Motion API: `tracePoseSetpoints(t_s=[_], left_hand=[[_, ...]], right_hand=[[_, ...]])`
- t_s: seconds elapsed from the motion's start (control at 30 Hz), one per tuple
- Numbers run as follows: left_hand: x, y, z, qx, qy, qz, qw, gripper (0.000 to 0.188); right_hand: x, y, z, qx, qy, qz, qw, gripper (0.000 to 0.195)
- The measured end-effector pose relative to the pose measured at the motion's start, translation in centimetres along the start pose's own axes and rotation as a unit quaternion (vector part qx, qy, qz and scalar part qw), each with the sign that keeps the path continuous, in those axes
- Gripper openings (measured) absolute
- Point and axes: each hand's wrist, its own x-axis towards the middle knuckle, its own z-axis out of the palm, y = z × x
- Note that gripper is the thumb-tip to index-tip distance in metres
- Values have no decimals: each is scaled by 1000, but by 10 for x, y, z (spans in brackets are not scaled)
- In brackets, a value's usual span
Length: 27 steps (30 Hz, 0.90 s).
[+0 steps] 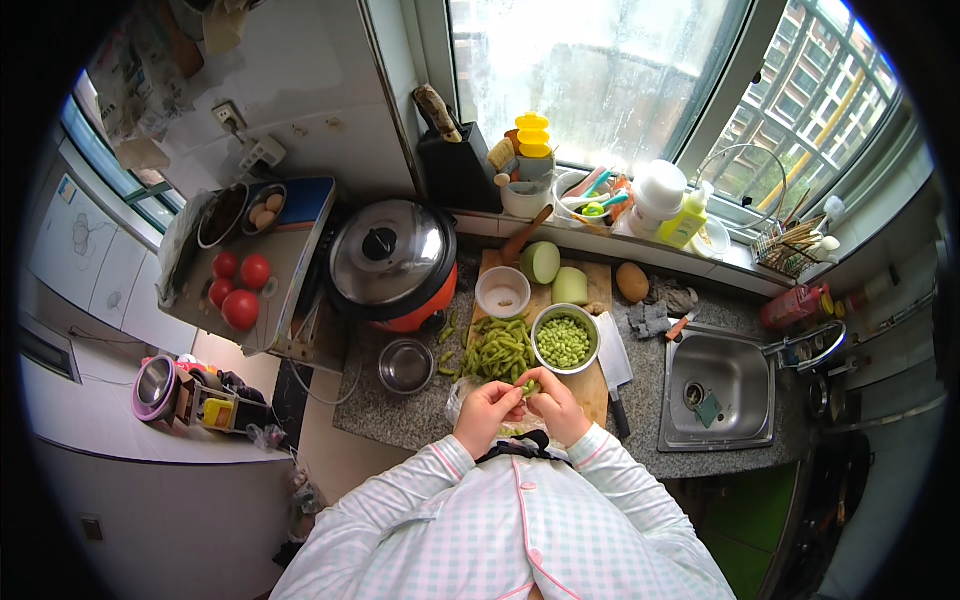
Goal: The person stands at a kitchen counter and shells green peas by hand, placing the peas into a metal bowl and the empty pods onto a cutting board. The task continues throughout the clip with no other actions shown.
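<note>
My left hand (487, 411) and my right hand (557, 407) meet close to my body, their fingertips together on one green soybean pod (530, 388). Just beyond them lies a heap of green pods (501, 349), partly on a wooden cutting board (592, 382). A round metal bowl (597, 346) of shelled green beans (562, 342) stands at the heap's right. Under my hands is a clear plastic bag (456, 401), mostly covered by them. To the bowl's right rests a cleaver (615, 360), its black handle towards me.
Left of the pods are an empty steel bowl (406, 366) and a red electric pan (394, 262) with a lid. Behind the heap stand a white bowl (502, 292) and two cut pieces of pale green gourd (541, 262). A steel sink (720, 382) is at right; tomatoes (241, 310) lie at left.
</note>
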Motion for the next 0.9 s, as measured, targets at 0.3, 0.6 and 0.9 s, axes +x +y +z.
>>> tracePoseSetpoints(t_s=[0.3,0.6,0.9], left_hand=[[1,-2,-10,51,-23,22,998,18],[15,-18,-24,13,32,-75,997,17],[27,-22,-29,-46,45,-96,993,16]], right_hand=[[5,-8,-5,-194,-25,-84,977,14],[46,78,-38,-286,94,-19,953,13],[59,65,-63,-517,129,-101,840,26]])
